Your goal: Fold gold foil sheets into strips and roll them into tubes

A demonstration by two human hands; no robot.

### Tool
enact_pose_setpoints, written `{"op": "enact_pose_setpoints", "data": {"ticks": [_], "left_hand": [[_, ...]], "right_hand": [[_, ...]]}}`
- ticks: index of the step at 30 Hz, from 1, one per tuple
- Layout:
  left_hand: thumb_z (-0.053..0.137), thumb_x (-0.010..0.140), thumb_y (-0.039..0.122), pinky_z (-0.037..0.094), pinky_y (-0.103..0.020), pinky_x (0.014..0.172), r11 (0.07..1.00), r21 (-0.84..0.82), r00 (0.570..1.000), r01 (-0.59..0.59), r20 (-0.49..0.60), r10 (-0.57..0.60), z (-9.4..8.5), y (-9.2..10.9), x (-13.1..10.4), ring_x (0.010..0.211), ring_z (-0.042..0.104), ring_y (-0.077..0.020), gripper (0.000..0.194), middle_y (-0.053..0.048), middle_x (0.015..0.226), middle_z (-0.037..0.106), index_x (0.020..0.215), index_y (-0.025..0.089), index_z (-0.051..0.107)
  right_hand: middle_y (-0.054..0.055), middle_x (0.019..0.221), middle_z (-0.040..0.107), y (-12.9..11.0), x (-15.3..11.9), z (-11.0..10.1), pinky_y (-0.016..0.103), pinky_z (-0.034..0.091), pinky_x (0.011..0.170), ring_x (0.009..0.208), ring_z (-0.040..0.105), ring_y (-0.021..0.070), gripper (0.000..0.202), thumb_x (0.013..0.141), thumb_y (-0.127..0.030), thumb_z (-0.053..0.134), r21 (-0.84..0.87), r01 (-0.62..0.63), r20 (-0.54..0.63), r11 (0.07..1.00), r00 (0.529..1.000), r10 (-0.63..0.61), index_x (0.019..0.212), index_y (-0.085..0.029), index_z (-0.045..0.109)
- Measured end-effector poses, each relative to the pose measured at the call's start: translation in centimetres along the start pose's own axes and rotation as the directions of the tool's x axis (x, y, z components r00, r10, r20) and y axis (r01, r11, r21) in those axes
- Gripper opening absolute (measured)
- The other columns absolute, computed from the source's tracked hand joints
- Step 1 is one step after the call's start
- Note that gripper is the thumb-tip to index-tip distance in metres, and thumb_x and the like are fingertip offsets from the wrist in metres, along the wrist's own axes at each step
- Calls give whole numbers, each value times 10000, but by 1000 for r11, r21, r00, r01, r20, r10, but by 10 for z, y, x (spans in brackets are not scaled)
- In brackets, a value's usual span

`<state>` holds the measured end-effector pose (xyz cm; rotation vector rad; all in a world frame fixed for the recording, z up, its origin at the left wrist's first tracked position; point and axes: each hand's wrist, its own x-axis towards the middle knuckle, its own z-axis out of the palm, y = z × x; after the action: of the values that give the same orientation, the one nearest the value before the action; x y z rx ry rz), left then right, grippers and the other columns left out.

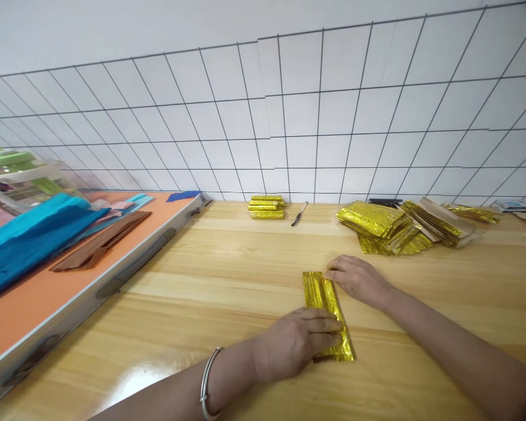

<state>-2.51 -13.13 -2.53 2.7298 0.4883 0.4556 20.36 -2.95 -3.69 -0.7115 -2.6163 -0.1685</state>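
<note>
A pleated strip of gold foil paper lies lengthwise on the wooden table in front of me. My left hand reaches across its near half, fingers bent over the folds and holding it down; the thumb is hidden. At the far right corner of the strip, my right hand has its fingertips closed on the edge. Long creases run along the foil between the two hands. A bracelet circles my left wrist.
Folded gold foil bundles sit against the gridded wall beside a pen. Loose gold foil sheets are heaped at the back right. On the left, a raised orange board carries blue paper and brown paper.
</note>
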Motion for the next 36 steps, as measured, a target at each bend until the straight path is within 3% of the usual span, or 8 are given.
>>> {"op": "enact_pose_setpoints", "data": {"ticks": [3,7,13,16,19,23,28,36], "left_hand": [[414,914,196,255,-368,1122,999,40,999,12,34,-13,-1,1,-3,1343,285,-199,366,-70,1365,459,1275,156,457],[389,924,228,246,-348,1128,998,39,997,40,65,-43,-7,7,-4,1344,283,-202,375,-104,1393,415,1280,122,441],[409,923,272,271,-350,1120,997,26,997,75,16,-75,-4,9,-3,1314,345,-203,349,-101,1371,446,1242,149,473],[394,926,257,252,-324,1127,997,24,997,71,4,-71,-2,9,-2,1310,350,-190,342,-112,1350,469,1230,133,487],[358,939,260,229,-322,1134,997,27,997,71,35,-72,-6,11,-2,1324,325,-198,359,-126,1364,448,1239,109,484],[357,937,332,196,-359,1142,997,31,990,69,122,-73,-18,20,-5,1352,255,-233,471,-148,1435,330,1338,86,381],[380,904,498,158,-411,1142,996,16,978,87,188,-88,-26,26,-10,1367,182,-283,664,-172,1467,225,1405,76,268],[361,905,521,115,-430,1144,993,-38,966,115,238,-103,-19,43,-26,1379,110,-280,700,-159,1484,159,1433,93,192]], "right_hand": [[61,1007,645,0,0,-3,330,462,850,976,561,170,284,859,-122,482,3,-15,39,1000,999,15,1056,-245,645],[70,1087,639,-6,-1,-11,372,453,906,1047,552,192,349,839,-104,473,16,-63,90,998,994,61,1116,-246,629],[116,1270,553,-42,-4,-12,402,407,1002,1208,461,214,407,835,-111,436,76,-162,61,984,986,157,1217,-164,565],[117,1333,497,-56,-1,-7,406,366,1039,1249,423,208,411,886,-163,383,135,-132,154,982,982,111,1279,-151,506],[86,1422,386,-54,2,-5,410,307,1073,1308,338,200,452,921,-233,353,189,-127,276,974,959,72,1368,-186,389],[50,1468,303,-42,5,-7,416,246,1096,1348,252,190,495,941,-296,334,210,-111,344,971,938,33,1427,-244,257],[41,1488,251,-43,4,-9,406,201,1108,1365,196,183,527,953,-349,309,176,-100,376,979,926,27,1449,-252,163],[49,1506,185,-47,3,-13,404,145,1118,1376,155,202,602,930,-415,352,190,-93,376,977,926,15,1456,-230,125]]}}
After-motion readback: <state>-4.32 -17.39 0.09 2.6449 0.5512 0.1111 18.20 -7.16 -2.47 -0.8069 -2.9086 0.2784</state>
